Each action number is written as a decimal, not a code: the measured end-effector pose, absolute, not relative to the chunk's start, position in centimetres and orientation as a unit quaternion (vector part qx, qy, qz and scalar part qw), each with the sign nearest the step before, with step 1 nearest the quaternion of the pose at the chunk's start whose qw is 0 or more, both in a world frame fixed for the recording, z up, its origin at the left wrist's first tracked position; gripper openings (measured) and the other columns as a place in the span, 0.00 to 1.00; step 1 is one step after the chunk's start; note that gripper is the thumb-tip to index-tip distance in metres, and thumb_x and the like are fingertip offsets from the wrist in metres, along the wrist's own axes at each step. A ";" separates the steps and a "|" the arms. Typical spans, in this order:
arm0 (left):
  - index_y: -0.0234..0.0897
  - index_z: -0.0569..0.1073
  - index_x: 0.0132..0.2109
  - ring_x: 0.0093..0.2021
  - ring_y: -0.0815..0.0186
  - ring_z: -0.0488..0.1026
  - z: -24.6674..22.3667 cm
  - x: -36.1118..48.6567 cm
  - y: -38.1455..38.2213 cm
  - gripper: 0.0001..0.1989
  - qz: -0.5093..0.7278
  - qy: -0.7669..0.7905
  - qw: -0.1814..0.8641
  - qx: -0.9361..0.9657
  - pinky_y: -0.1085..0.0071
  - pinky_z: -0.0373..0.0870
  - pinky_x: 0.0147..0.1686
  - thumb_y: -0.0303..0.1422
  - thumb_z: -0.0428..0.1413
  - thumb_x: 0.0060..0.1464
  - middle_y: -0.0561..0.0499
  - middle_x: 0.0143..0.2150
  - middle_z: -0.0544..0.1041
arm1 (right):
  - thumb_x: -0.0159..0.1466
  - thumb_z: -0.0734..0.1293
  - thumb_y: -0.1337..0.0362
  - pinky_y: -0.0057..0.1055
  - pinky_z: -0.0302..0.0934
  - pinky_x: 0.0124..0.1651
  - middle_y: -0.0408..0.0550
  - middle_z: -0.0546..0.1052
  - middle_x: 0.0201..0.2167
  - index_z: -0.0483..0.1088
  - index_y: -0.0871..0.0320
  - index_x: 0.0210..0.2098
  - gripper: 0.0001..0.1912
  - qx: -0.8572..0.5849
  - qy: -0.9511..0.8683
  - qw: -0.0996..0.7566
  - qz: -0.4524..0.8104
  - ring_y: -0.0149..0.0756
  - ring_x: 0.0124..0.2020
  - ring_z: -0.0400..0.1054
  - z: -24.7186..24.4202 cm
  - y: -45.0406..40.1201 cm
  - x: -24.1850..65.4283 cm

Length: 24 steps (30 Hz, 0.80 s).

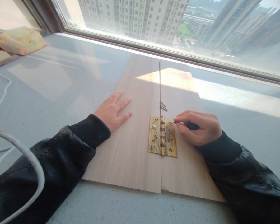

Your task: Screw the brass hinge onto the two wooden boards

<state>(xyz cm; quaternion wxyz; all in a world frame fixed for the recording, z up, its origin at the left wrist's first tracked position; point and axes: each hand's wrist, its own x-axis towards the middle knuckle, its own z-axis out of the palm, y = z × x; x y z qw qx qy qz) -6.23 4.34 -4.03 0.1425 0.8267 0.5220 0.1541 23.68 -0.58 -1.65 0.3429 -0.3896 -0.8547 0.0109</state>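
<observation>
A worn brass hinge lies across the seam between two pale wooden boards. Its left leaf carries several cross-head screws, while holes show in the right leaf. My right hand pinches a small screw over the upper part of the right leaf; whether its tip touches a hole I cannot tell. Flat on the left board rests my left hand, fingers spread, holding nothing. Several loose screws lie just above the hinge, at the edge of the right board.
The boards lie on a speckled light stone sill below a large window. A white cable loops in front of my left sleeve. At the far left corner sits a yellowish soft package.
</observation>
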 end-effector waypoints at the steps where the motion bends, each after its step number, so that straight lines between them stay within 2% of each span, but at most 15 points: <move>1: 0.37 0.63 0.65 0.71 0.50 0.49 -4.1 -6.3 4.4 0.32 0.158 0.522 0.140 0.826 0.53 0.48 0.67 0.49 0.46 0.59 0.40 0.71 0.52 | 0.57 0.66 0.72 0.27 0.65 0.25 0.45 0.79 0.28 0.71 0.55 0.32 0.06 -0.390 -0.854 0.344 0.011 0.29 0.23 0.71 -1.6 -0.6 23.7; 8: 0.36 0.64 0.64 0.70 0.50 0.50 -4.2 -6.3 4.4 0.32 0.164 0.519 0.141 0.827 0.52 0.48 0.67 0.50 0.46 0.59 0.40 0.71 0.52 | 0.58 0.65 0.71 0.26 0.63 0.22 0.43 0.78 0.25 0.71 0.56 0.31 0.05 -0.406 -0.845 0.348 0.002 0.27 0.19 0.68 -1.6 -0.6 23.6; 24: 0.35 0.63 0.65 0.70 0.50 0.51 -4.2 -6.3 4.8 0.32 0.164 0.524 0.146 0.823 0.54 0.48 0.67 0.48 0.46 0.60 0.37 0.70 0.52 | 0.58 0.66 0.70 0.26 0.62 0.22 0.41 0.78 0.24 0.72 0.55 0.31 0.04 -0.424 -0.832 0.358 -0.023 0.26 0.19 0.67 -1.7 -0.6 23.7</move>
